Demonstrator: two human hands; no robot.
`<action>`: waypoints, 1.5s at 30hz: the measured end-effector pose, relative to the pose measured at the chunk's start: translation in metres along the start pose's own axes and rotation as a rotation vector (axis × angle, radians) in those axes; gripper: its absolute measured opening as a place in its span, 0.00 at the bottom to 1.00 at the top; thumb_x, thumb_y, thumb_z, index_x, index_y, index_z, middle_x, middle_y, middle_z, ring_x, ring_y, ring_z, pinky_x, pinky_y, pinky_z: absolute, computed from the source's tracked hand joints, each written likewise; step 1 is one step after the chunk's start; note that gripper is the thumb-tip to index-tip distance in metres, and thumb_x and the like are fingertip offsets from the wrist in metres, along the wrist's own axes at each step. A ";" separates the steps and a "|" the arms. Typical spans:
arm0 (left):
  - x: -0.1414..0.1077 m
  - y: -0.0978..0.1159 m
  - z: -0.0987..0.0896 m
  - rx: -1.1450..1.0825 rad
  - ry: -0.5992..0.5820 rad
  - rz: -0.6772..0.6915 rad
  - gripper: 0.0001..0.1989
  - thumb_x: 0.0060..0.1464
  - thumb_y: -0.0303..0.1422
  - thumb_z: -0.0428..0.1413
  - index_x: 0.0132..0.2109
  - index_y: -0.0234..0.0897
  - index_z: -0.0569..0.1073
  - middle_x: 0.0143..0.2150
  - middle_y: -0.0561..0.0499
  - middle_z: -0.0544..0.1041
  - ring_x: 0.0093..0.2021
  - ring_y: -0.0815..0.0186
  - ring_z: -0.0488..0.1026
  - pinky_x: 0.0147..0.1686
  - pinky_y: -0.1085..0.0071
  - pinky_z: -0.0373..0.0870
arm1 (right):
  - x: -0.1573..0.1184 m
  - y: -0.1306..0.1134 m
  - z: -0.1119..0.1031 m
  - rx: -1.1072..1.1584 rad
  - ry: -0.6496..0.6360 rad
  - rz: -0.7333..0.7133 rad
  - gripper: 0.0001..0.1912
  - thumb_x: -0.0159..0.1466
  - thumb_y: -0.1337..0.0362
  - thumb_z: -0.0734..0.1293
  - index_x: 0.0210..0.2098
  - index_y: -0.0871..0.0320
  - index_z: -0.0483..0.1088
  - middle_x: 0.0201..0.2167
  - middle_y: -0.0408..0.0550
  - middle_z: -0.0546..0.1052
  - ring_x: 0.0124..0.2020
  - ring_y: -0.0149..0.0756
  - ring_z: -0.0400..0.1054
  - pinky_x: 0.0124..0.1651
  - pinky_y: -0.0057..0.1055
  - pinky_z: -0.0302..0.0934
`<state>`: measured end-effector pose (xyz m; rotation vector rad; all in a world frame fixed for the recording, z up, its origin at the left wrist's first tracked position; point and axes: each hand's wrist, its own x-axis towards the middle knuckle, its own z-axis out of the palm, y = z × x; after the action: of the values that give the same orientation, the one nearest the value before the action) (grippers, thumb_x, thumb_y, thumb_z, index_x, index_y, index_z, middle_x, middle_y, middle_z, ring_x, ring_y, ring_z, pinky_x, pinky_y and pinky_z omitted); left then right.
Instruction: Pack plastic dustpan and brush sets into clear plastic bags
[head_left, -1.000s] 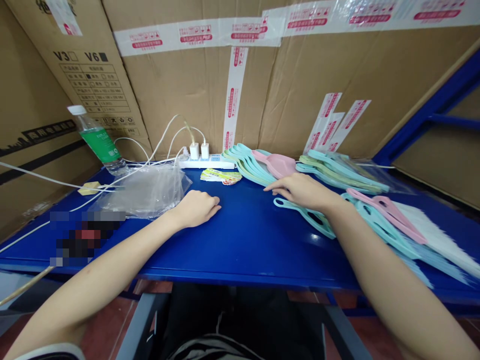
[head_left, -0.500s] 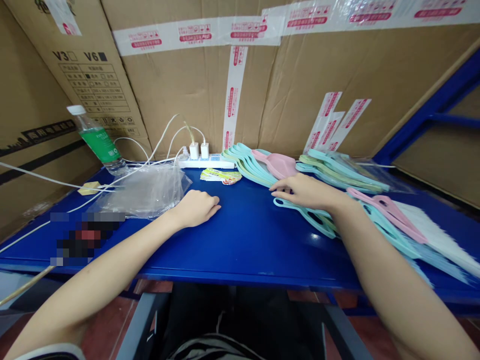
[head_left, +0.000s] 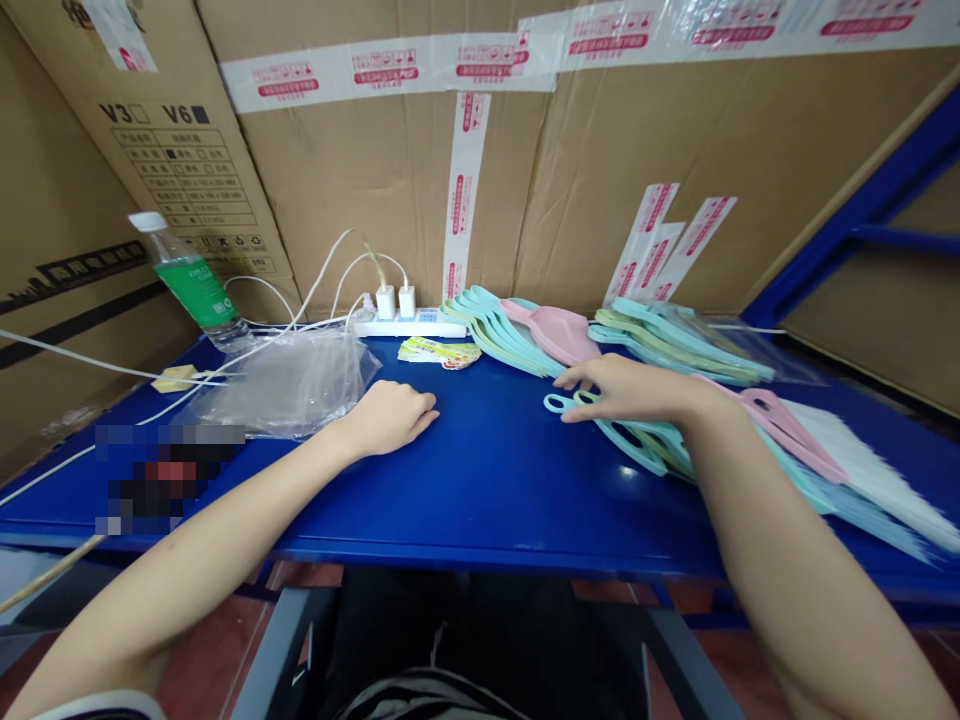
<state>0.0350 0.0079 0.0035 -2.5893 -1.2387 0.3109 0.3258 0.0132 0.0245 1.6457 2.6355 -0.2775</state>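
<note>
My left hand (head_left: pixel 391 417) rests on the blue table with its fingers curled into a loose fist, beside a pile of clear plastic bags (head_left: pixel 285 385); nothing shows in it. My right hand (head_left: pixel 626 385) hovers over the ring ends of a blue brush handle (head_left: pixel 556 403) and a green brush handle (head_left: pixel 587 398). Its thumb and fingers are apart around the green ring; whether they touch it is unclear. Under my right forearm lie more hand brushes, including a pink brush (head_left: pixel 795 435) with white bristles. Behind the hand is a stack of blue and green dustpans (head_left: pixel 499 335) with a pink dustpan (head_left: pixel 562 332) on top.
Bagged blue and green pieces (head_left: pixel 682 340) lie at the back right. A power strip (head_left: pixel 409 325) with plugs and printed cards (head_left: pixel 439 352) sit at the back. White cables run past a water bottle (head_left: pixel 195 285) on the left. Cardboard (head_left: pixel 375 180) walls the table's rear.
My right hand has shifted slightly right and toward me, and its fingers have spread. A green ring end now shows beside the blue one. My left hand has stayed put.
</note>
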 end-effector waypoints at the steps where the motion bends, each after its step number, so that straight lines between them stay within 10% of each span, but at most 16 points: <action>1: 0.000 0.000 0.000 -0.003 0.005 0.001 0.17 0.66 0.35 0.43 0.37 0.36 0.73 0.31 0.45 0.80 0.35 0.57 0.79 0.32 0.67 0.69 | 0.000 -0.001 0.000 0.007 0.016 -0.005 0.23 0.59 0.52 0.65 0.48 0.59 0.77 0.48 0.55 0.81 0.44 0.48 0.76 0.43 0.38 0.70; 14: 0.000 0.000 0.000 -0.014 0.029 -0.003 0.16 0.66 0.34 0.43 0.36 0.36 0.73 0.30 0.45 0.80 0.34 0.58 0.79 0.32 0.68 0.69 | -0.010 -0.020 -0.018 0.006 0.221 0.090 0.19 0.65 0.56 0.59 0.43 0.57 0.78 0.35 0.50 0.83 0.36 0.44 0.76 0.40 0.36 0.66; 20: -0.001 -0.001 0.003 -0.019 0.059 0.003 0.15 0.65 0.34 0.44 0.35 0.37 0.73 0.30 0.46 0.80 0.33 0.59 0.79 0.31 0.69 0.67 | -0.051 0.000 -0.039 0.000 0.414 0.416 0.12 0.61 0.58 0.61 0.33 0.55 0.74 0.27 0.50 0.80 0.28 0.43 0.74 0.32 0.36 0.64; 26: 0.007 0.002 -0.004 0.018 0.260 0.084 0.16 0.65 0.31 0.42 0.39 0.35 0.73 0.30 0.45 0.79 0.32 0.58 0.78 0.32 0.66 0.67 | -0.103 0.042 -0.021 -0.069 0.236 0.815 0.14 0.60 0.53 0.61 0.22 0.51 0.66 0.24 0.53 0.77 0.29 0.50 0.73 0.27 0.38 0.63; 36: 0.111 0.038 -0.066 0.093 0.329 0.168 0.20 0.62 0.21 0.41 0.58 0.29 0.68 0.53 0.35 0.73 0.53 0.53 0.72 0.41 0.63 0.68 | -0.124 0.047 0.006 -0.081 0.218 0.593 0.14 0.64 0.62 0.55 0.21 0.50 0.57 0.26 0.56 0.72 0.31 0.50 0.73 0.37 0.41 0.65; 45: 0.174 0.047 -0.074 0.047 0.238 0.327 0.11 0.54 0.19 0.53 0.35 0.34 0.79 0.38 0.43 0.80 0.39 0.59 0.77 0.34 0.68 0.65 | -0.126 0.055 0.013 -0.070 0.309 0.567 0.15 0.61 0.63 0.56 0.19 0.49 0.51 0.21 0.49 0.68 0.24 0.42 0.66 0.33 0.37 0.61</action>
<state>0.1981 0.1057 0.0440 -2.6879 -0.7205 0.0842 0.4302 -0.0778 0.0181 2.4702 2.1727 0.0919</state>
